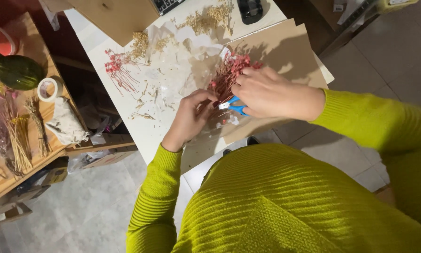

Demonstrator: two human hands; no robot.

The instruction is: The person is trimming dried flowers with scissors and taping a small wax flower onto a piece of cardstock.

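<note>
Nearest the camera, low in the frame, is the person's yellow-green sweater (pixel 285 206), its sleeves running up to both hands at the centre. The left hand (pixel 191 117) is curled, its grip pinching the lower stems of a red dried-flower bunch (pixel 229 72); the thumb and fingertips are pressed together around the stems. The right hand (pixel 266 91) lies just right of it, fingers closed on blue-handled scissors (pixel 234 107), whose handles and pale blades show between the two hands, at the stems; whether the blades are apart or together cannot be told. The bunch lies centre frame, flower heads pointing toward the top, over a brown cardboard sheet (pixel 285 47) that rests on the white desk (pixel 126 107). Left of the hands the desk carries scattered stem scraps and clear wrap (pixel 173 75), and farther, at upper left of centre, a smaller red sprig (pixel 116 70) with beige dried sprigs (pixel 140 44) beside it. More beige sprigs (pixel 210 16) lie at the top centre, near a dark object (pixel 250 9). At the far left a wooden table (pixel 46 112) holds a tape roll (pixel 49 89), a crumpled cloth (pixel 65 124), dried straw bundles (pixel 20 136) and a green bottle (pixel 16 71).
</note>
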